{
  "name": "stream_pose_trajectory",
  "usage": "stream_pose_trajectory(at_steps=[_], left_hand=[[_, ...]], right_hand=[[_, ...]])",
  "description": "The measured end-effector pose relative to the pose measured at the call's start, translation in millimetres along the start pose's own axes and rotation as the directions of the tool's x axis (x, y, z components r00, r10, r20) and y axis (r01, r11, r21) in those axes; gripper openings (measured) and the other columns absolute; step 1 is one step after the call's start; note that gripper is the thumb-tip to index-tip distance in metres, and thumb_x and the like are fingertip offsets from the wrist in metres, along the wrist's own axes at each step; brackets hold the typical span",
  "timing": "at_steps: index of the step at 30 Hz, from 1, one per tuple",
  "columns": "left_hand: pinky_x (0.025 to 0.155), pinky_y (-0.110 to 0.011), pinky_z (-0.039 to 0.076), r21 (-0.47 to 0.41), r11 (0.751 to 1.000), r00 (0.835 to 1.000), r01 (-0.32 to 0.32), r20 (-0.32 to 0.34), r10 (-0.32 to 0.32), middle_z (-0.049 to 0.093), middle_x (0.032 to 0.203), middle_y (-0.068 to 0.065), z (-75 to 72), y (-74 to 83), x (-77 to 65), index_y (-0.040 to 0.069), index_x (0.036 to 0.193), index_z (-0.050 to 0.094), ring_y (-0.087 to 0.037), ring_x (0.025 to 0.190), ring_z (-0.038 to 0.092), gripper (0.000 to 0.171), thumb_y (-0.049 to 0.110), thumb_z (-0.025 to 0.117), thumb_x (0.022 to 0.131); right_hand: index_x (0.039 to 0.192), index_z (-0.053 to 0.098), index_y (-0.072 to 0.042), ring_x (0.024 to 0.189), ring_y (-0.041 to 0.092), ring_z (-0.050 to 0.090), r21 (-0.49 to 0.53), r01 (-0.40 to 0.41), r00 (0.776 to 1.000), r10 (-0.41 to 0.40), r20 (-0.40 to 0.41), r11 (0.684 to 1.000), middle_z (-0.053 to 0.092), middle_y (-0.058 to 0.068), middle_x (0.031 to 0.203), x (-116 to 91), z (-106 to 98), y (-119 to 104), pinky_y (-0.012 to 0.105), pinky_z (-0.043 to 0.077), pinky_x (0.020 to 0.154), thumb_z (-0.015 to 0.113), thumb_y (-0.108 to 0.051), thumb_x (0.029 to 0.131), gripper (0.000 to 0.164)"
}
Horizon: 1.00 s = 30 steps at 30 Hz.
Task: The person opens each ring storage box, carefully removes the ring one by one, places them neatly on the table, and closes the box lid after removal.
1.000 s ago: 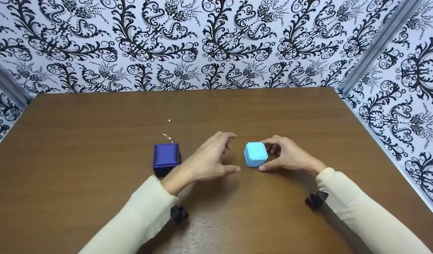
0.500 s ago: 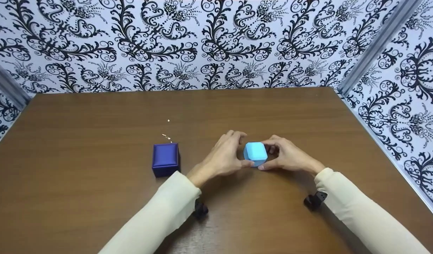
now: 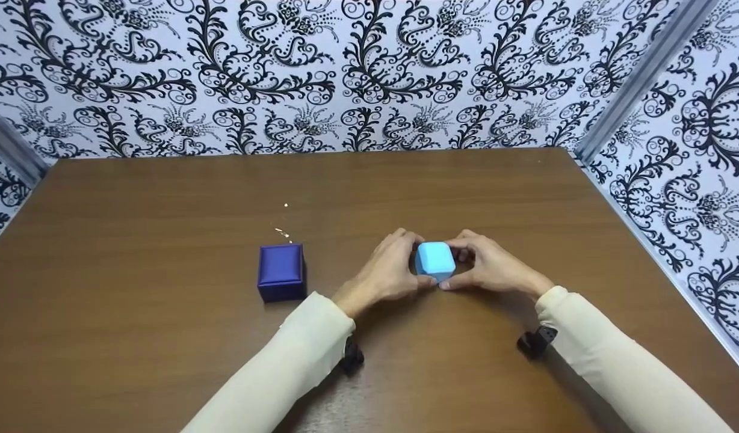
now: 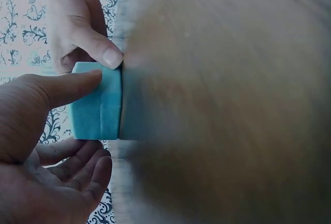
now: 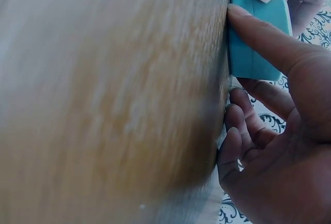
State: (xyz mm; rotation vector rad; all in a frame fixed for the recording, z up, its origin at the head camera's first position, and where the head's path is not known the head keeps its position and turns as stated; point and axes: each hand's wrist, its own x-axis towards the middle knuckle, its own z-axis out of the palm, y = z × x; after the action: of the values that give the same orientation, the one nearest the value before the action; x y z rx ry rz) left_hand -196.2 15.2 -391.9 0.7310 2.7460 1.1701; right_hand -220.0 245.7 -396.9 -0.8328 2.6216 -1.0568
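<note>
A small light blue jewelry box [image 3: 435, 260] stands on the table right of centre, its lid down. A seam runs around the box [image 4: 98, 105] in the left wrist view. My left hand [image 3: 390, 267] grips it from the left, thumb across the near side and fingers behind. From the other side my right hand [image 3: 496, 264] holds it, with the thumb low on the near face, as the right hand [image 5: 289, 100] shows in the right wrist view. Further left sits a dark blue jewelry box [image 3: 282, 272], untouched.
The brown wooden table [image 3: 165, 210] reaches back to a wall [image 3: 285, 78] with black scroll patterns. Another patterned wall [image 3: 694, 156] borders the right side. Small bright glints [image 3: 283, 233] show on the tabletop behind the dark blue box.
My left hand has moved right from beside the dark blue box to the light blue one and taken hold of it. The right hand has stayed in place.
</note>
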Motion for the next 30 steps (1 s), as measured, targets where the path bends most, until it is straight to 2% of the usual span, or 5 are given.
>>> stream_pose_trajectory(at_steps=[9,13,20,26,30], left_hand=[[0.1,-0.037,0.045,0.05,0.999,0.999,0.002,0.042,-0.005,0.058,0.12,-0.01,0.5,2.3,0.8,-0.001,0.131,0.059,-0.024,0.109,0.055,0.058,0.028,0.082,0.087],[0.099,-0.036,0.045,0.039,0.999,0.999,0.004,0.052,-0.006,0.058,0.12,-0.011,0.6,1.8,1.6,-0.002,0.132,0.059,-0.023,0.108,0.055,0.058,0.03,0.08,0.089],[0.091,-0.032,0.048,-0.028,0.999,0.997,0.026,0.07,-0.024,0.059,0.111,-0.009,-2.0,0.5,5.6,-0.003,0.126,0.062,-0.021,0.1,0.055,0.051,0.029,0.079,0.09],[0.084,-0.03,0.049,-0.105,0.991,0.992,0.082,0.108,-0.07,0.058,0.109,-0.01,-5.4,0.8,9.5,-0.005,0.126,0.062,-0.02,0.095,0.054,0.05,0.027,0.078,0.091],[0.08,-0.029,0.048,-0.171,0.977,0.986,0.13,0.13,-0.108,0.059,0.107,-0.009,-8.1,0.0,11.5,-0.005,0.126,0.063,-0.018,0.092,0.054,0.05,0.028,0.077,0.092]], right_hand=[[0.127,0.071,-0.008,0.095,0.024,0.053,0.011,0.002,1.0,-0.002,-0.006,1.0,0.054,0.004,0.098,0.1,0.9,-0.5,0.034,0.046,0.084,0.095,-0.022,0.071,0.063],[0.127,0.071,-0.007,0.094,0.023,0.052,0.019,-0.002,1.0,0.002,-0.009,1.0,0.055,0.004,0.097,0.4,1.0,-0.9,0.033,0.045,0.083,0.095,-0.021,0.071,0.063],[0.125,0.071,-0.008,0.093,0.023,0.051,0.029,-0.017,1.0,0.017,-0.006,0.999,0.055,0.003,0.097,0.2,0.8,-2.1,0.033,0.043,0.082,0.095,-0.021,0.071,0.06],[0.122,0.072,-0.007,0.093,0.023,0.051,0.012,-0.02,1.0,0.02,-0.01,1.0,0.056,0.003,0.098,0.8,0.4,-2.8,0.034,0.043,0.081,0.095,-0.022,0.072,0.057],[0.12,0.072,-0.007,0.093,0.023,0.051,0.022,-0.02,1.0,0.02,-0.008,1.0,0.056,0.003,0.098,1.3,0.5,-3.8,0.034,0.043,0.08,0.095,-0.021,0.072,0.056]])
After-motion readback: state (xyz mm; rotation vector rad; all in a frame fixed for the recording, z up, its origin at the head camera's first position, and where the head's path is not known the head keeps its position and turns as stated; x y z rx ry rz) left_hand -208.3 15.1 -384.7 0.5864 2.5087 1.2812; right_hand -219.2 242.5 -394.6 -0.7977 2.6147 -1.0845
